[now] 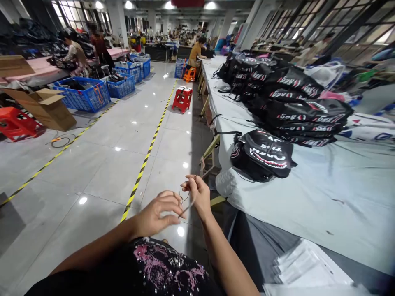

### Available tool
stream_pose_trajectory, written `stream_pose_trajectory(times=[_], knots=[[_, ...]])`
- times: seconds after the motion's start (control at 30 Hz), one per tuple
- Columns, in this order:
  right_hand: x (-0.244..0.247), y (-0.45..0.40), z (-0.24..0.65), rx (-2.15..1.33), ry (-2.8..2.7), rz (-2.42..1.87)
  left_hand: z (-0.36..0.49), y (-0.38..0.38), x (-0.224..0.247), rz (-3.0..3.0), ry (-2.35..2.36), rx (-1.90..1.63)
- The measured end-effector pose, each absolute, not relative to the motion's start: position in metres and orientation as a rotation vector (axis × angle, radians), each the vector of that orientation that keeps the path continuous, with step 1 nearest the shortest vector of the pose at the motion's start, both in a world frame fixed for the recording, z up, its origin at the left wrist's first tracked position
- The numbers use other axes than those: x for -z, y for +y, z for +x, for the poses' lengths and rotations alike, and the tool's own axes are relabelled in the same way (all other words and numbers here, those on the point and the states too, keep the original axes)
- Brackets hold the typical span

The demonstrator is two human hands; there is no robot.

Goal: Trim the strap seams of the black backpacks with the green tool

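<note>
In front of my body, above the floor, both my hands are raised close together. A thin dark cord [187, 209] with a small loop runs between them; its exact kind is too fine to make out. My right hand [200, 195] is closed, thumb and fingers pinching one part of the cord. At the other end my left hand [160, 211] has thumb and fingertips near together around the cord. To the right, apart from both hands, a black backpack [262, 154] with white lettering and a printed toothy mouth lies on the table [311, 197].
Black printed backpacks [296, 102] are piled farther along the table. White plastic bags [308, 267] lie at the lower right. A red stool [182, 100] stands on the floor beside yellow-black tape [148, 154]. Blue crates [83, 96] and a cardboard box [52, 109] stand left; several people work beyond.
</note>
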State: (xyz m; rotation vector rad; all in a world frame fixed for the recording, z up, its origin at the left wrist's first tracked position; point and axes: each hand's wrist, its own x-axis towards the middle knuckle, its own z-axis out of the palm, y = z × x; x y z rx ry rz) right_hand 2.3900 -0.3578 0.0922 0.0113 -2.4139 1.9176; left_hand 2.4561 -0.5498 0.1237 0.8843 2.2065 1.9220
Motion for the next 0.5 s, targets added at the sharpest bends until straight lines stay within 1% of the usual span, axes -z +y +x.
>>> stream_pose_trajectory(times=[0.07, 0.17, 0.23, 0.3, 0.37, 0.4, 0.5], knots=[[-0.085, -0.346, 2.367, -2.144, -2.355, 0.017, 2.420, -0.538, -0.121, 0.997, 2.246, -1.933], [-0.081, -0.339, 2.336, -2.387, -2.323, 0.079, 2.351, -0.526, -0.105, 0.574, 2.358, -2.118], [-0.078, -0.344, 2.314, -2.542, -2.335, 0.145, 2.302, -0.515, -0.090, 0.393, 2.185, -2.148], [-0.073, -0.350, 2.285, -2.653, -2.351, 0.203, 2.257, -0.502, -0.078, 0.388, 1.886, -2.088], [-0.071, -0.350, 2.253, -2.725, -2.362, 0.179, 2.216, -0.491, -0.074, 0.369, 1.678, -2.037], [-0.072, -0.346, 2.236, -2.738, -2.358, 0.111, 2.195, -0.487, -0.074, 0.352, 1.648, -2.041], [-0.085, -0.319, 2.197, -2.563, -2.293, -0.254, 2.130, -0.482, -0.086, 0.381, 1.855, -2.135]])
